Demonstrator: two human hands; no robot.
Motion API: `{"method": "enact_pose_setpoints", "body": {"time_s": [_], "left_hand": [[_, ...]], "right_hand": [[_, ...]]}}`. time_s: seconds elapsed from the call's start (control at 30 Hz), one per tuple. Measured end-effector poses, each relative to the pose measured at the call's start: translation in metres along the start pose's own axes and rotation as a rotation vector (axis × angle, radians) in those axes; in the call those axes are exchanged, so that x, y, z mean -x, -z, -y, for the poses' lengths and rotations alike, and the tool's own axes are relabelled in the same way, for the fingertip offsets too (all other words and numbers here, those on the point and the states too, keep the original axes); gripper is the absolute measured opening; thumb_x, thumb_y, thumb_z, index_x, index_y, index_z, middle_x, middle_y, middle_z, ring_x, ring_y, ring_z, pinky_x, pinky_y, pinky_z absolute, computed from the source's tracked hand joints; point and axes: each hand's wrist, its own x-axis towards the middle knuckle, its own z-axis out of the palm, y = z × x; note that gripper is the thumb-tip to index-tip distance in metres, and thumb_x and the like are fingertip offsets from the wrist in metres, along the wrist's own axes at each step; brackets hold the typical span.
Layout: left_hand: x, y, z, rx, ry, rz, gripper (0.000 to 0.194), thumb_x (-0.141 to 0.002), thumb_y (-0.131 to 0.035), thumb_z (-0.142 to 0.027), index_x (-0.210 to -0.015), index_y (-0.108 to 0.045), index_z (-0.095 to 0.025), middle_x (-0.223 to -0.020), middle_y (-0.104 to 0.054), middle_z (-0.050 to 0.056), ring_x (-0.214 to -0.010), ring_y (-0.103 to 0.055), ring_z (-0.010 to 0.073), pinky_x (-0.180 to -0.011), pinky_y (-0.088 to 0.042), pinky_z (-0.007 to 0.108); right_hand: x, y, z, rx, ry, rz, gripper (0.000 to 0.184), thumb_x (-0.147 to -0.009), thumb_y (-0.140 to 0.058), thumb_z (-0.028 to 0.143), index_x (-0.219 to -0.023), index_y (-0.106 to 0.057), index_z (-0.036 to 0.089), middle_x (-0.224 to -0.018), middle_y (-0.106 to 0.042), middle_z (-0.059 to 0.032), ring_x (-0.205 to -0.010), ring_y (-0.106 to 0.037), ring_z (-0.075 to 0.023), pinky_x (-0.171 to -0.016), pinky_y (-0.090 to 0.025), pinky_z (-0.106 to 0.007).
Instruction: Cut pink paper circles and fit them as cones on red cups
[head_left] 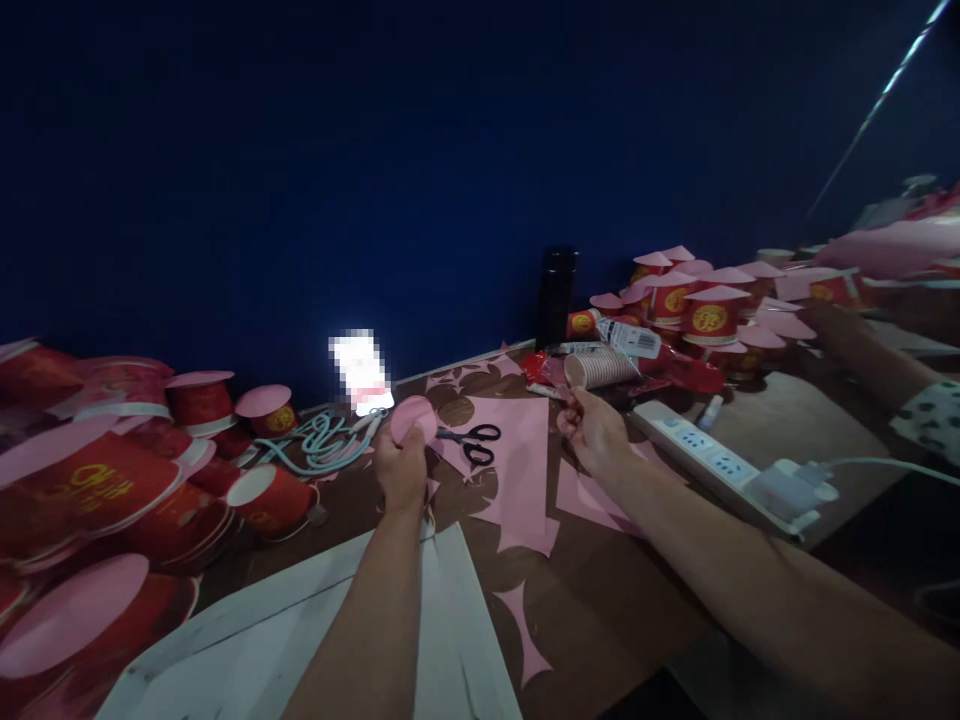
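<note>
My left hand (402, 468) is closed round a pink paper disc (413, 417), held upright above the brown table (600, 600). My right hand (592, 428) is pinched shut near the mouth of a sleeve of stacked paper cups (600, 368); whatever it pinches is too small to make out. Black-handled scissors (474, 441) lie between my hands on a pink paper sheet (517, 470).
Red cups with pink paper lids pile at the left (112, 480) and far right (705, 300). A white power strip (720, 462), a lit phone (361, 372), a coiled teal cord (319, 445), a black bottle (556, 295), pink offcuts and another person's arm (877, 370) are around.
</note>
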Motion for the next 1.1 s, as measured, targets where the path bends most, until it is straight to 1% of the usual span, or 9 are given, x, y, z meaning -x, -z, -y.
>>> {"method": "enact_pose_setpoints", "body": {"time_s": [0.17,0.27,0.37,0.5,0.6,0.77,0.87,1.0,1.1], "left_hand": [[-0.001,0.001,0.0,0.007,-0.003,0.019,0.033,-0.073,-0.06,-0.037,-0.1,-0.066,-0.019,-0.091,-0.068,0.005,-0.084,-0.062,0.0204,-0.084,-0.048,0.037],[-0.002,0.0,0.002,0.017,0.018,0.031,0.033,-0.072,-0.06,-0.037,-0.099,-0.067,-0.018,-0.09,-0.068,0.005,-0.083,-0.062,0.0208,-0.083,-0.048,0.037],[-0.004,0.0,0.003,0.039,0.029,0.024,0.035,-0.07,-0.061,-0.033,-0.102,-0.066,-0.018,-0.091,-0.067,0.005,-0.086,-0.062,0.0208,-0.086,-0.047,0.037],[-0.005,0.0,0.003,0.055,0.045,0.008,0.035,-0.069,-0.061,-0.033,-0.101,-0.066,-0.018,-0.091,-0.067,0.005,-0.087,-0.062,0.0209,-0.087,-0.047,0.036],[-0.004,0.0,0.002,0.051,0.048,0.016,0.034,-0.069,-0.061,-0.035,-0.098,-0.067,-0.018,-0.089,-0.067,0.004,-0.084,-0.062,0.0205,-0.085,-0.048,0.036],[-0.003,0.0,0.001,0.023,0.058,0.02,0.035,-0.07,-0.061,-0.037,-0.098,-0.067,-0.018,-0.088,-0.068,0.004,-0.081,-0.062,0.0201,-0.082,-0.048,0.036],[-0.003,0.0,0.0,0.015,0.054,0.016,0.034,-0.071,-0.061,-0.038,-0.097,-0.067,-0.017,-0.088,-0.068,0.005,-0.081,-0.062,0.0202,-0.082,-0.048,0.036],[-0.002,0.0,-0.002,-0.011,0.054,0.019,0.033,-0.071,-0.06,-0.037,-0.097,-0.068,-0.017,-0.087,-0.068,0.005,-0.08,-0.062,0.0206,-0.079,-0.048,0.035],[-0.002,0.0,-0.003,-0.03,0.046,0.02,0.034,-0.071,-0.06,-0.037,-0.098,-0.068,-0.017,-0.088,-0.068,0.005,-0.081,-0.062,0.0213,-0.079,-0.048,0.036]], "right_hand": [[0.017,-0.008,-0.008,0.247,-0.024,0.2,0.017,-0.071,-0.065,0.031,-0.071,-0.053,0.019,-0.056,-0.045,0.0061,-0.042,-0.037,-0.0054,-0.035,-0.023,-0.016],[0.014,0.0,-0.004,0.699,0.174,0.302,0.016,-0.077,-0.059,0.034,-0.073,-0.059,0.018,-0.057,-0.053,0.0027,-0.048,-0.046,-0.0091,-0.044,-0.032,-0.019],[0.01,0.009,0.005,1.244,0.422,0.395,0.012,-0.078,-0.057,0.027,-0.079,-0.065,0.018,-0.076,-0.067,-0.003,-0.069,-0.059,-0.0145,-0.061,-0.039,-0.022],[0.01,0.012,0.016,1.643,0.373,0.422,0.023,-0.081,-0.05,0.024,-0.07,-0.067,0.016,-0.073,-0.07,-0.0087,-0.067,-0.062,-0.018,-0.061,-0.038,-0.025],[0.013,0.011,0.017,1.671,0.371,0.496,0.025,-0.083,-0.049,0.026,-0.069,-0.068,0.018,-0.07,-0.07,-0.0073,-0.068,-0.062,-0.018,-0.061,-0.038,-0.025],[0.022,0.009,0.007,1.55,0.519,0.598,0.021,-0.085,-0.049,0.028,-0.087,-0.07,0.025,-0.08,-0.072,-0.0014,-0.073,-0.063,-0.0172,-0.06,-0.036,-0.023],[0.026,0.009,0.0,1.591,0.516,0.651,0.021,-0.083,-0.051,0.026,-0.095,-0.068,0.024,-0.083,-0.072,-0.003,-0.073,-0.063,-0.0183,-0.059,-0.034,-0.024],[0.029,0.009,-0.005,1.661,0.539,0.648,0.026,-0.081,-0.055,0.027,-0.105,-0.064,0.021,-0.1,-0.071,-0.008,-0.084,-0.064,-0.0216,-0.063,-0.036,-0.025],[0.03,0.008,-0.004,1.672,0.547,0.624,0.025,-0.083,-0.054,0.03,-0.105,-0.061,0.019,-0.1,-0.071,-0.0108,-0.085,-0.064,-0.0229,-0.064,-0.036,-0.026]]}}
